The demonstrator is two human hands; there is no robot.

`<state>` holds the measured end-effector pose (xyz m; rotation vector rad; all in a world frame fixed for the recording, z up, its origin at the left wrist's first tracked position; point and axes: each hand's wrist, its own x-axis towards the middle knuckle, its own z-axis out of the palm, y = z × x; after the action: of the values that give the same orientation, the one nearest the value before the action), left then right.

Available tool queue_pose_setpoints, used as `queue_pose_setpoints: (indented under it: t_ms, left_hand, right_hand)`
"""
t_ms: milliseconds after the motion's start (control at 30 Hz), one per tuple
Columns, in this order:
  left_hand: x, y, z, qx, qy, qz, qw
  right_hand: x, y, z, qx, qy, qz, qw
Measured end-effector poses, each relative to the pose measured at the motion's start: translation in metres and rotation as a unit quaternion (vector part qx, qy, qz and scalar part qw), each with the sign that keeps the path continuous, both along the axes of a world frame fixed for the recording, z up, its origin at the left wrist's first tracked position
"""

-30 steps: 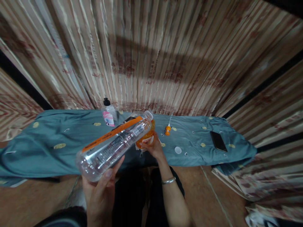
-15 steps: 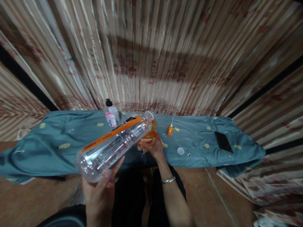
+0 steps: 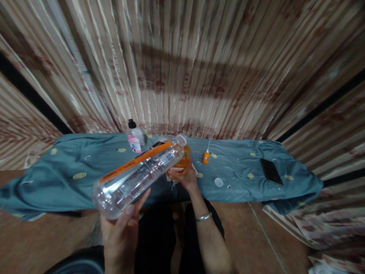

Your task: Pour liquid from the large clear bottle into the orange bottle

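Observation:
My left hand [image 3: 122,224] is wrapped round the lower part of a large clear plastic bottle [image 3: 137,173] with an orange and grey label. The bottle is tilted, its uncapped mouth up and to the right, and it looks nearly clear inside. Behind its neck stands an orange bottle [image 3: 186,154], partly hidden by the clear one. My right hand [image 3: 185,177] grips the orange bottle low on its body. Whether liquid passes between the two mouths I cannot tell. An orange pump top [image 3: 205,156] with a clear tube lies to the right of my right hand.
A blue-green patterned cloth [image 3: 97,163] covers the narrow table. At the back left stands a clear bottle with a black cap [image 3: 134,139]. A white round cap [image 3: 218,182] and a black phone [image 3: 270,171] lie on the right. A pleated curtain [image 3: 182,68] hangs close behind.
The view has shifted very slightly. Both hands keep their grip, and the clear bottle stays tilted over the orange bottle much as before.

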<state>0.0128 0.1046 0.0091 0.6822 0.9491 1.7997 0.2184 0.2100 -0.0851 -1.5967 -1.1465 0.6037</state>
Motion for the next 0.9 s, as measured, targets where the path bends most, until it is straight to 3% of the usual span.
queue_pose_setpoints:
  t_ms: [667, 900]
  left_hand:
    - [-0.003, -0.0022, -0.0003, -0.028, -0.015, -0.001, 0.999]
    - [-0.0047, -0.002, -0.0014, -0.024, -0.016, 0.0, 1.0]
  right_hand:
    - [-0.0015, -0.001, 0.0009, 0.0, -0.024, 0.002, 1.0]
    - [0.0071, -0.0038, -0.0049, 0.007, 0.042, 0.059, 0.997]
